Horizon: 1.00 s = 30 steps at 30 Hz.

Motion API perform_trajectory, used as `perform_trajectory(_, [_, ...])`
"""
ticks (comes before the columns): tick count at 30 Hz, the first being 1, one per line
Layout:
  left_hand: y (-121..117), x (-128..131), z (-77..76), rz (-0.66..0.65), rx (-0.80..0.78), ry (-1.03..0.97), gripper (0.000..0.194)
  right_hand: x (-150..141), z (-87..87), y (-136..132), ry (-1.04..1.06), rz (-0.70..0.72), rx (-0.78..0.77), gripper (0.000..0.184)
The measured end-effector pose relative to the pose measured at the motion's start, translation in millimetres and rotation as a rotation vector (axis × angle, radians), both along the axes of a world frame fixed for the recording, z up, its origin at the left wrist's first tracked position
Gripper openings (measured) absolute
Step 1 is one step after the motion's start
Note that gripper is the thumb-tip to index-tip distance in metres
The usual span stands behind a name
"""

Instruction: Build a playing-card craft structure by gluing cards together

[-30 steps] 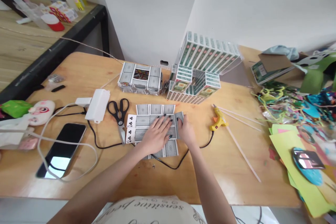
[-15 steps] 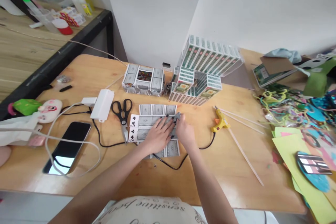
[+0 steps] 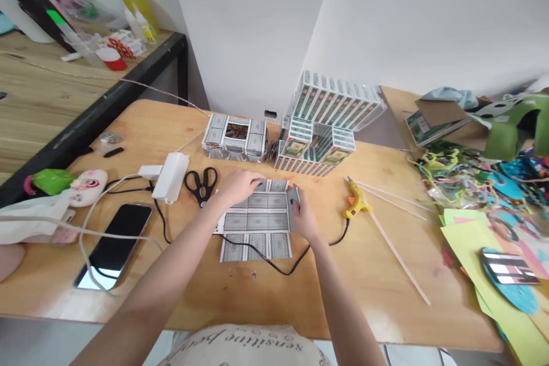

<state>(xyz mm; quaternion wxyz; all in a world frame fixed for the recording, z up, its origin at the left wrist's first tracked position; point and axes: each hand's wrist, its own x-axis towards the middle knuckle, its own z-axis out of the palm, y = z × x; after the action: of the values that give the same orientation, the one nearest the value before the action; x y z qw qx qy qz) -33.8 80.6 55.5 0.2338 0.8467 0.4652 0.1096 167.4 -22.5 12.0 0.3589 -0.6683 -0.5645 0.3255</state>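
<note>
A flat sheet of joined playing cards (image 3: 257, 221), grey backs up, lies on the table in front of me. My right hand (image 3: 304, 218) pinches its right-hand flap, which stands up from the table. Over the far row of cards, my left hand (image 3: 242, 186) has its fingers curled in at the far edge, closed on the card flap there; its palm and forearm cover the sheet's far left corner. Black-handled scissors (image 3: 201, 184) lie just left of that hand. A black cord (image 3: 261, 255) crosses the near row of cards.
Behind the sheet stand a box made of cards (image 3: 235, 137) and stacked card packs (image 3: 317, 146). To the right lie a yellow glue gun (image 3: 357, 199) and glue sticks (image 3: 398, 254). A phone (image 3: 115, 246), white adapter (image 3: 170, 177) and cables are left. Coloured paper (image 3: 476, 246) covers the right end.
My left hand has lifted off the middle of the sheet and moved to its far edge, uncovering the centre cards. My right hand has shifted slightly nearer me, still at the right flap.
</note>
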Motion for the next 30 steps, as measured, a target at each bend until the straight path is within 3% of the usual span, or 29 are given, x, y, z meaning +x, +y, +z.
perform_trajectory(10, [-12.1, 5.2, 1.2, -0.007, 0.018, -0.016, 0.028, -8.2, -2.0, 5.8, 0.22, 0.087, 0.081, 0.063])
perform_trajectory(15, [-5.8, 12.8, 5.2, -0.067, 0.017, -0.007, 0.027, -8.7, 0.3, 11.8, 0.182, 0.0, 0.114, 0.051])
perform_trajectory(18, [0.2, 1.4, 14.9, -0.096, -0.029, -0.023, 0.025, -6.8, 0.1, 14.5, 0.152, -0.038, 0.115, 0.042])
perform_trajectory(19, [1.6, -6.7, 17.7, -0.066, -0.053, -0.055, 0.027, -6.0, -0.4, 14.7, 0.148, -0.043, 0.12, 0.041])
perform_trajectory(22, [0.8, -38.1, 16.4, 0.208, -0.05, -0.138, 0.041, -3.6, -2.0, 13.3, 0.142, -0.059, 0.131, 0.038])
perform_trajectory(25, [-8.6, -64.8, -3.4, 0.44, -0.117, -0.366, 0.047, -2.4, -2.9, 11.7, 0.139, -0.062, 0.122, 0.037])
perform_trajectory(30, [-30.8, -66.1, -38.4, 0.561, -0.446, -0.775, 0.054, -2.8, -2.7, 11.8, 0.136, -0.059, 0.114, 0.036])
